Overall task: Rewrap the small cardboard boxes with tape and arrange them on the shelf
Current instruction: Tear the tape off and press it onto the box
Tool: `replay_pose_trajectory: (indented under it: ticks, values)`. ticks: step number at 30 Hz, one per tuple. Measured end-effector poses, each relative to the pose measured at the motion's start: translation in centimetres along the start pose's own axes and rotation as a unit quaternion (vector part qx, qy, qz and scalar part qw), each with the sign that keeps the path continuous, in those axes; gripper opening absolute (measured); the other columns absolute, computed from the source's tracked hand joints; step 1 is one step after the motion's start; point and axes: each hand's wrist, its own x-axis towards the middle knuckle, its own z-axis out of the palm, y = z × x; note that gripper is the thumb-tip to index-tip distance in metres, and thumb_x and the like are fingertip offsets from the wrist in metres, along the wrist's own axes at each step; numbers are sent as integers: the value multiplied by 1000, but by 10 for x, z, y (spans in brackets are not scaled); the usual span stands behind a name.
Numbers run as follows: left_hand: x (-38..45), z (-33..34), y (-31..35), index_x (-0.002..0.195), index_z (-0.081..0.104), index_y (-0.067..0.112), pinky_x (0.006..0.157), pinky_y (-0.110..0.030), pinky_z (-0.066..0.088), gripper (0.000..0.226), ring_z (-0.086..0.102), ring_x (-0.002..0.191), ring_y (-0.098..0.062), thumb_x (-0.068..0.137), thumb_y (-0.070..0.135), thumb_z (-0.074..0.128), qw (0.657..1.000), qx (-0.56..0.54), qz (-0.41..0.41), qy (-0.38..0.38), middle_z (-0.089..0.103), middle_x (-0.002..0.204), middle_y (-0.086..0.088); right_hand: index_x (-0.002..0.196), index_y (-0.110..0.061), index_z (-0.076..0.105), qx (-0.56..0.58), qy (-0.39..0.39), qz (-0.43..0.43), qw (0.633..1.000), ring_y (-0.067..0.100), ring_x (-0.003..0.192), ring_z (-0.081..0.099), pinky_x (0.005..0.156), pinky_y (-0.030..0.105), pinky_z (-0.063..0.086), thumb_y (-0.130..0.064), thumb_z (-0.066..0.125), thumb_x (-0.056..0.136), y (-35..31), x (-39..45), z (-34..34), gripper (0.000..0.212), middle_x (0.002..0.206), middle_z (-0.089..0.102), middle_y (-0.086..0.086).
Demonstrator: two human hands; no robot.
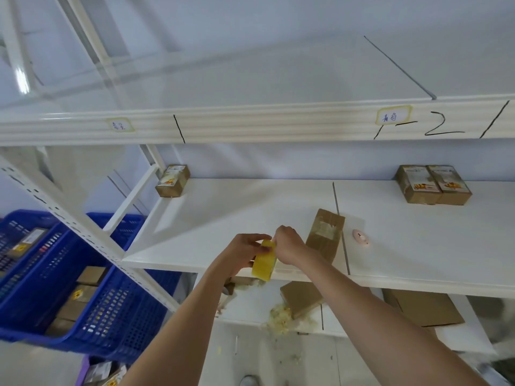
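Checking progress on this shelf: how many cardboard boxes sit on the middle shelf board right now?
4: one box at the back left, a pair touching at the back right, one plain box beside the right hand. None looks hidden.

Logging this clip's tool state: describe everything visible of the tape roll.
The tape roll is a wide yellow, translucent-looking roll, held on edge in the air just before the front lip of the middle shelf. The left hand grips it from the left, fingers on its top; the right hand touches its upper right edge. Whether a strip is pulled free cannot be told.
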Motion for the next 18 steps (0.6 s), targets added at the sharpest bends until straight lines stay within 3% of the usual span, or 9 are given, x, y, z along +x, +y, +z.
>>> replay_pose_trajectory:
  ticks: [7, 10, 14, 18]
  values:
    - [1, -27, -9, 121, 71, 16, 95, -52, 56, 33, 71, 104, -37, 91, 4, 71, 1000, 13, -19, -12, 76, 107, -15, 118, 7, 55, -60, -3, -28, 998, 36, 115, 55, 90, 38, 47, -1, 50, 97, -23, 1, 9, 24, 124, 54, 23]
    - [1, -42, -12, 117, 73, 20, 96, -51, 56, 29, 70, 95, -32, 91, 6, 71, 999, 28, -34, -13, 76, 107, -15, 119, 8, 56, -70, -2, -32, 997, 36, 114, 58, 89, 36, 48, 1, 49, 97, -38, 4, 17, 23, 124, 56, 23]
    - [2, -63, -18, 115, 71, 22, 85, -42, 58, 27, 70, 86, -28, 93, 6, 68, 998, 26, -50, -15, 75, 106, -14, 120, 8, 54, -84, -4, -36, 996, 35, 115, 59, 82, 35, 45, 1, 49, 98, -60, 9, 29, 24, 126, 56, 23]
    - [4, -81, -26, 105, 72, 28, 90, -45, 57, 23, 72, 97, -34, 93, 9, 69, 997, 19, -69, -18, 76, 109, -14, 122, 8, 53, -101, -4, -24, 995, 34, 116, 58, 79, 32, 42, 2, 47, 99, -75, 15, 39, 25, 127, 55, 22]
